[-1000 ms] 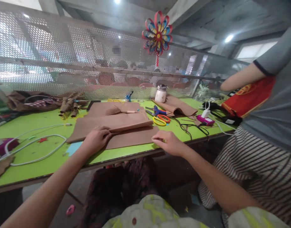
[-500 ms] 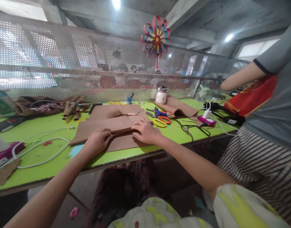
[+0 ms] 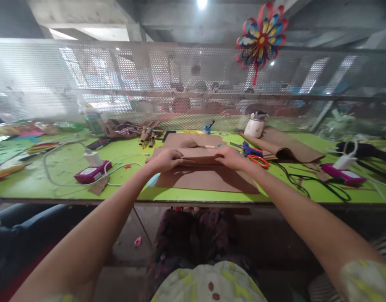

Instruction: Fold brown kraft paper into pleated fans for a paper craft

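Note:
A sheet of brown kraft paper lies on the green table in front of me, its near part flat. Across its middle runs a raised folded strip. My left hand pinches the left end of this fold, fingers curled over it. At the right end my right hand grips the same fold between thumb and fingers. Just behind the fold rests a brown brush-like piece with a pale stick handle. Orange-handled scissors and a blue glue gun lie right of my right hand.
A white flask stands behind the scissors, beside loosely rolled brown paper. Purple power strips sit left and right, with cables around them. Brown paper rolls lie back left. A perforated screen borders the table.
My view has swung left, bringing more of the left table into sight. Both hands have shifted along the fold and now sit farther apart, at its ends. The person on the right has mostly left view.

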{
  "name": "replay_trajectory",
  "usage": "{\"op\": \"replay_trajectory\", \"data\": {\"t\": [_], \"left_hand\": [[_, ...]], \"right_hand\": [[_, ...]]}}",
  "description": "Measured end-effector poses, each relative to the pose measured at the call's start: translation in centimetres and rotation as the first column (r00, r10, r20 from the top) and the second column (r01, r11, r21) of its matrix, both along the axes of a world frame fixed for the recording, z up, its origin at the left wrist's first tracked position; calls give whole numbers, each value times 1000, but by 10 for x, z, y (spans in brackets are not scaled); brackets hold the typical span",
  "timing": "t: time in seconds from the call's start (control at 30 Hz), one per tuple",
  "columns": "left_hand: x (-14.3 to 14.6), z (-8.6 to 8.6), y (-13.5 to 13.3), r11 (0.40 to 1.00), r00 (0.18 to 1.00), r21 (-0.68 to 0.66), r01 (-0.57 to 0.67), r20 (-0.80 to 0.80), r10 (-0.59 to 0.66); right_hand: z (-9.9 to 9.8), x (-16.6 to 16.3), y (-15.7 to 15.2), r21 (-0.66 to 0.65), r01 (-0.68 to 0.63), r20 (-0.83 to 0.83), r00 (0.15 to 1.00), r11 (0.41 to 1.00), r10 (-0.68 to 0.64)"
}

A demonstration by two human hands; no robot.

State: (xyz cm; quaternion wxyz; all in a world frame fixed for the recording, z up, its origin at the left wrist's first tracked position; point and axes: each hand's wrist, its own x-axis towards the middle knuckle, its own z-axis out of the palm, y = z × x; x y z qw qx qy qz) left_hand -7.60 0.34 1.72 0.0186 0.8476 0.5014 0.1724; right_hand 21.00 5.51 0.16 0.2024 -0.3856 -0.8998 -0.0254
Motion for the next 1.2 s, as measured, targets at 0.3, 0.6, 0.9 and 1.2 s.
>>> {"op": "replay_trajectory", "data": {"t": [0.3, 0.6, 0.9, 1.2], "left_hand": [[-11, -4, 14, 996, 999, 74, -41, 19, 40], [-15, -13, 13, 993, 999, 114, -12, 37, 8], [-15, -21, 10, 993, 998, 109, -36, 63, 29], [-13, -27, 2, 999, 997, 25, -31, 70, 30]], "right_hand": [[17, 1, 23, 41, -51, -139, 989, 998, 56], [3, 65, -60, 55, -157, -19, 987, 986, 158], [-51, 85, -106, 82, -109, 35, 994, 991, 107], [-64, 90, -108, 146, -163, -75, 982, 976, 175]]}}
